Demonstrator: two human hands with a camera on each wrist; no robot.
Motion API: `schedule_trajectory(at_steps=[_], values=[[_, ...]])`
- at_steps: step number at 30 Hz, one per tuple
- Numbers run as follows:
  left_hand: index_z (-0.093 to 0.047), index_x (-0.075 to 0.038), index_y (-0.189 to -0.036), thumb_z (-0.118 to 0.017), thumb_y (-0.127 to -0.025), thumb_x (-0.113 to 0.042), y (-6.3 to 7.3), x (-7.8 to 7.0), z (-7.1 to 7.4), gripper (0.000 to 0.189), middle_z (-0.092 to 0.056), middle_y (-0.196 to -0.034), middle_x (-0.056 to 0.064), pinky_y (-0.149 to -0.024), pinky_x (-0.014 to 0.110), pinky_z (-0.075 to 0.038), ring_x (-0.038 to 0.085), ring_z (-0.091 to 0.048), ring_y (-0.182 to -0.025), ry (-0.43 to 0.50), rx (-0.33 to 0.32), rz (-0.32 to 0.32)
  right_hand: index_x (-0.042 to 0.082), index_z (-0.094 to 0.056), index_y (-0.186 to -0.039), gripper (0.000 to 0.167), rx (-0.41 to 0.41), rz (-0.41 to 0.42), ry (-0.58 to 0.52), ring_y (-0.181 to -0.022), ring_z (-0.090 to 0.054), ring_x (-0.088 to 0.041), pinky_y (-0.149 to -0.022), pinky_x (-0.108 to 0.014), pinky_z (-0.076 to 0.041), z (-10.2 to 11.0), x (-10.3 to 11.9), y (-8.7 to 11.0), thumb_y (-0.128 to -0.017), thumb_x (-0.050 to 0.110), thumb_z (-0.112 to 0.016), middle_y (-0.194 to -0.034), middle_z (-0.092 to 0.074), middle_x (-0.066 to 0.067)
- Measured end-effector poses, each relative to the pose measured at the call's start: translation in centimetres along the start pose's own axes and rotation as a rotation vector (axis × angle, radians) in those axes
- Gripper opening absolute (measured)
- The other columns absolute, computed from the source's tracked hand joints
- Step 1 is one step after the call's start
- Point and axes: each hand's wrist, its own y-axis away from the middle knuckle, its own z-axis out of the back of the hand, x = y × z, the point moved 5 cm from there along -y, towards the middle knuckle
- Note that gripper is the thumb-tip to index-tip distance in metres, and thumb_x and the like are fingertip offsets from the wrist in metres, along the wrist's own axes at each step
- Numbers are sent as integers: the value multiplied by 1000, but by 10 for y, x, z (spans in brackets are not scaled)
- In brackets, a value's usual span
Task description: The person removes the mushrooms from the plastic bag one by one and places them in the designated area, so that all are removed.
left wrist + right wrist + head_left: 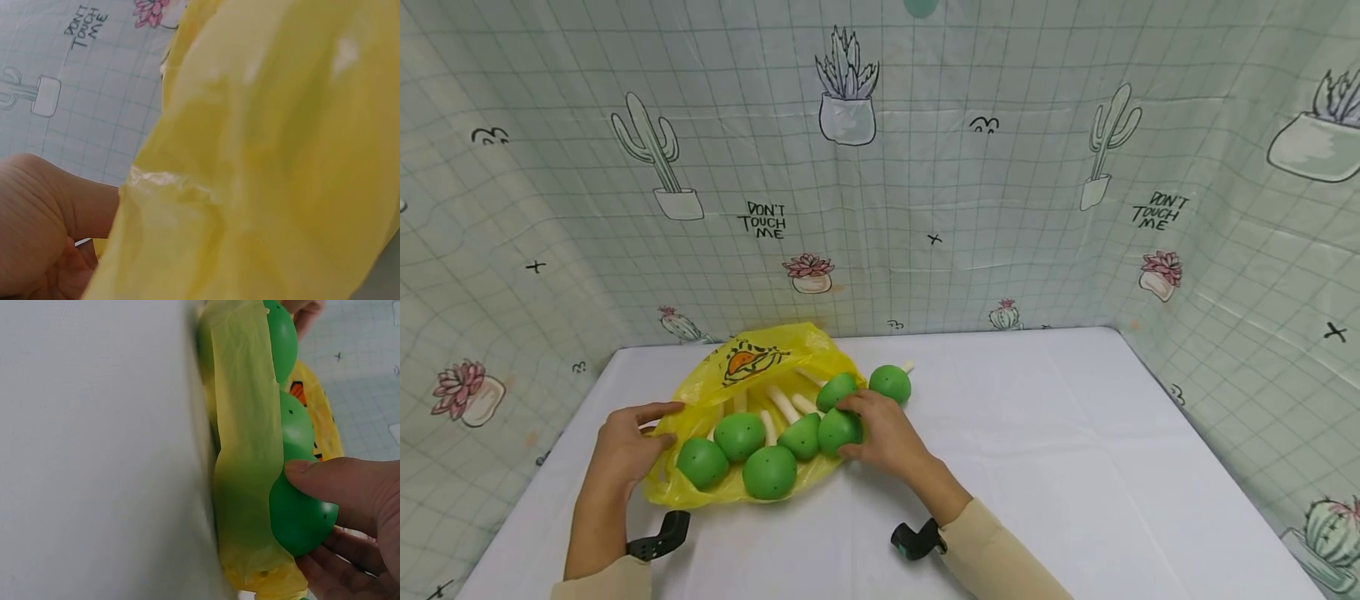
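A yellow plastic bag (700, 387) lies on its side with its mouth toward me. Several green, dome-headed pieces (770, 472) with cream stems fill the mouth, heads outward, small dark dots on them. At the bag's left edge my left hand (628, 442) grips the plastic; its fingertips are partly hidden behind the film (250, 187) in the left wrist view. My right hand (883, 433) holds one green head (839, 431) at the right side of the mouth. Thumb and fingers curl round that head (303, 515) in the right wrist view, with the bag's rim beside it.
Another green piece (890, 384) lies on the white table (1037, 450) just right of the bag, its short stem pointing back. A patterned cloth (925, 183) walls in the back and both sides. Black wrist devices (662, 537) hang below both wrists.
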Motion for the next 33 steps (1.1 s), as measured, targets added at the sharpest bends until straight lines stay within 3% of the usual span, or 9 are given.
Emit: schedule_trajectory(at_steps=[11, 18, 33], values=[[-51, 4, -152, -56, -99, 5, 0, 0, 2, 52, -27, -163, 36, -116, 65, -38, 58, -34, -144, 1, 12, -14, 3, -72, -127, 55, -28, -10, -50, -119, -65, -31, -104, -47, -53, 6, 2, 0, -78, 17, -92, -127, -69, -12], [-51, 3, -152, -56, -100, 4, 0, 2, 3, 52, -28, -163, 35, -116, 66, -36, 59, -33, -144, 4, 14, -14, 3, -72, -126, 53, -45, -11, -97, -108, -66, -25, -95, -41, -57, 13, 3, 2, -79, 18, -90, -123, -69, -9], [-50, 5, -152, -55, -98, 6, 3, -1, 2, 53, -28, -163, 36, -115, 65, -39, 59, -34, -144, 8, 11, -15, -3, -71, -124, 50, -96, 19, -297, -113, -68, -27, -98, -38, -59, 22, 3, 2, -79, 7, -89, -121, -69, -14]])
